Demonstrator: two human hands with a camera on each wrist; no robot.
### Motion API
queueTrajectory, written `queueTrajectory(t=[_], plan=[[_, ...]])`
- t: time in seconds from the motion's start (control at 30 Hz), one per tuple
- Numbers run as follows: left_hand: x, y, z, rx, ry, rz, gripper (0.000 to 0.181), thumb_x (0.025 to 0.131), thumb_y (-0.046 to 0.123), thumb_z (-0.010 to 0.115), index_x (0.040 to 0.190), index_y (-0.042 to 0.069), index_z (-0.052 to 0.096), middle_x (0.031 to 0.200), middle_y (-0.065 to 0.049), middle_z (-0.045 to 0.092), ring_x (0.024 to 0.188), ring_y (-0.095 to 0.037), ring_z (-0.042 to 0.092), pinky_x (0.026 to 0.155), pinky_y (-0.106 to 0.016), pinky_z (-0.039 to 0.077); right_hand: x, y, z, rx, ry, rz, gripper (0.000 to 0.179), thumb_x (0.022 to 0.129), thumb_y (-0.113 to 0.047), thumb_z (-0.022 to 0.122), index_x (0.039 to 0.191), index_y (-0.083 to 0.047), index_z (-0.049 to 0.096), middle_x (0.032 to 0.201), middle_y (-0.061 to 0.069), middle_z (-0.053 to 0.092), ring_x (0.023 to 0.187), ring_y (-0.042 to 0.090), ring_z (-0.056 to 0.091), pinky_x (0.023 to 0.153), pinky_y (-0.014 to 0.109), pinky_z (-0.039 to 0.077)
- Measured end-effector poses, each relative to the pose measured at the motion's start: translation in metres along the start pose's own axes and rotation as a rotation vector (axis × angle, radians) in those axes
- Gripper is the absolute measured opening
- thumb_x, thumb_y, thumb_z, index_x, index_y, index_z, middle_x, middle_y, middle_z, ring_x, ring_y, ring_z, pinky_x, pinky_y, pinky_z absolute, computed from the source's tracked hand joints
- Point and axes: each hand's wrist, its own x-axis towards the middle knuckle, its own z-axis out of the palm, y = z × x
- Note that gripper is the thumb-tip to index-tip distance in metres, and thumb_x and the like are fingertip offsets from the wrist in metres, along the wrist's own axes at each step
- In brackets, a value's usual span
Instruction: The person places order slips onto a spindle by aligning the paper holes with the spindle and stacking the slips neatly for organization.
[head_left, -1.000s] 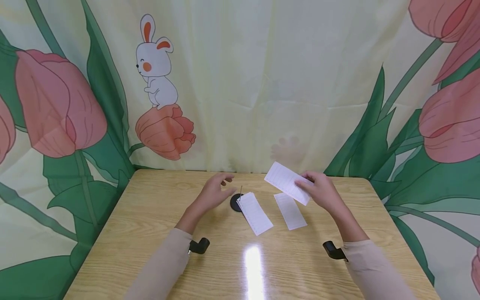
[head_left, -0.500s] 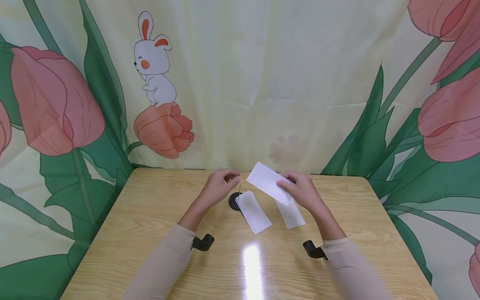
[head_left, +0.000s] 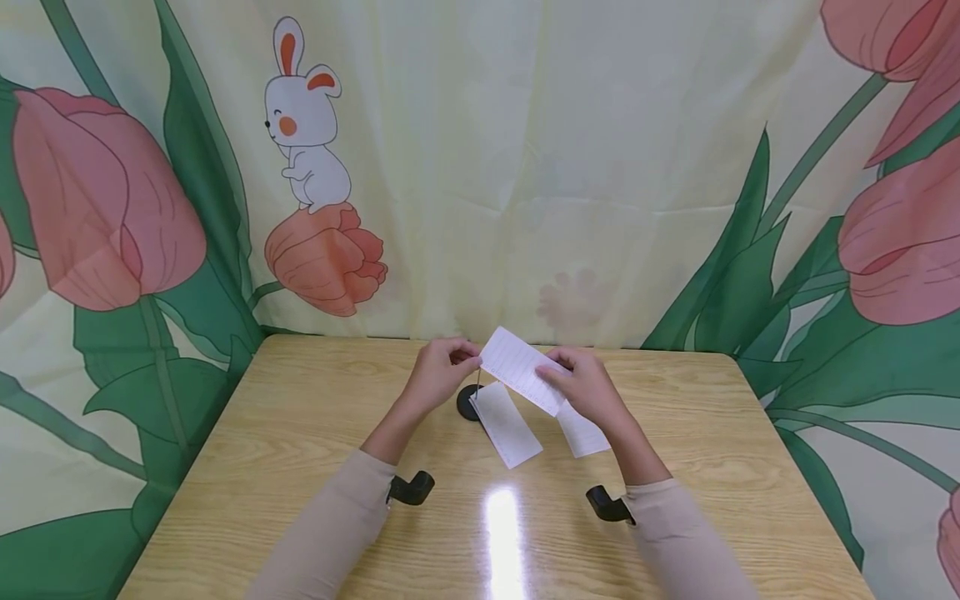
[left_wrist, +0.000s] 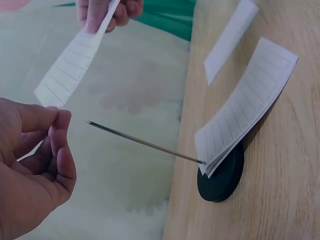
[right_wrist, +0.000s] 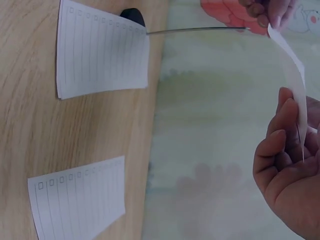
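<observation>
A lined checklist sheet (head_left: 521, 371) is stretched between both hands above the table. My left hand (head_left: 442, 371) pinches its left corner between thumb and fingertip, close beside the tip of a thin metal spike (left_wrist: 145, 142). At the sheet's other end, my right hand (head_left: 588, 387) grips it with the thumb on top and fingers beneath. The spike rises from a round black base (left_wrist: 222, 182), and a few similar sheets (left_wrist: 245, 105) are threaded low on it, fanning out toward the front right. In the head view the held sheet partly covers a loose sheet (head_left: 583, 435).
The wooden table (head_left: 300, 417) ends at a curtain (head_left: 465, 167) printed with tulips and a rabbit. Black wrist-camera mounts (head_left: 412, 488) stick out from both sleeves. A bright light reflection lies on the tabletop in front of the spike.
My right hand has brought the sheet leftward toward the spike. My left hand has moved slightly right, and its fingers have closed on the sheet's corner.
</observation>
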Motion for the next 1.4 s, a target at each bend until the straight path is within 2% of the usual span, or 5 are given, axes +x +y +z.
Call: queueTrajectory(t=[0.27, 0.53, 0.8, 1.23, 1.4], plan=[[0.001, -0.003, 0.002, -0.026, 0.026, -0.034, 0.007, 0.093, 0.004, 0.074, 0.096, 0.0, 0.078, 0.093, -0.012, 0.076, 0.081, -0.019, 0.068, 0.071, -0.027, 0.055, -0.001, 0.002, 0.007, -0.026, -0.001, 0.027, 0.015, 0.099, -0.019, 0.071, 0.103, -0.005, 0.072, 0.096, 0.011, 0.072, 0.074, 0.017, 0.06, 0.063, 0.027, 0.051], [0.004, -0.004, 0.003, -0.008, 0.001, -0.065, 0.008, 0.095, 0.006, 0.073, 0.097, 0.001, 0.078, 0.091, -0.012, 0.075, 0.081, -0.02, 0.068, 0.069, -0.026, 0.054, 0.002, 0.006, 0.01, -0.059, 0.035, 0.056, 0.017, 0.097, -0.02, 0.073, 0.105, -0.005, 0.073, 0.1, 0.011, 0.074, 0.078, 0.018, 0.061, 0.067, 0.029, 0.05], [0.005, -0.007, 0.003, -0.009, -0.002, -0.068, 0.007, 0.095, 0.005, 0.073, 0.094, 0.001, 0.078, 0.086, -0.011, 0.075, 0.077, -0.018, 0.065, 0.066, -0.025, 0.051, 0.005, 0.008, 0.013, -0.069, 0.051, 0.064, 0.02, 0.096, -0.02, 0.074, 0.107, -0.003, 0.073, 0.106, 0.014, 0.076, 0.081, 0.02, 0.064, 0.069, 0.03, 0.051], [0.005, -0.015, 0.008, -0.025, -0.009, -0.076, 0.006, 0.094, 0.003, 0.073, 0.095, 0.0, 0.078, 0.089, -0.011, 0.075, 0.078, -0.017, 0.066, 0.067, -0.026, 0.053, 0.005, 0.012, 0.015, -0.074, 0.047, 0.081, 0.02, 0.096, -0.02, 0.074, 0.107, -0.003, 0.073, 0.108, 0.015, 0.076, 0.084, 0.02, 0.065, 0.07, 0.029, 0.051], [0.005, -0.015, 0.009, -0.022, -0.012, -0.103, 0.007, 0.095, 0.004, 0.073, 0.098, 0.0, 0.078, 0.092, -0.012, 0.075, 0.08, -0.018, 0.067, 0.069, -0.027, 0.055, 0.004, 0.012, 0.015, -0.082, 0.038, 0.103, 0.019, 0.096, -0.021, 0.074, 0.107, -0.005, 0.073, 0.108, 0.013, 0.076, 0.083, 0.019, 0.064, 0.069, 0.029, 0.05]])
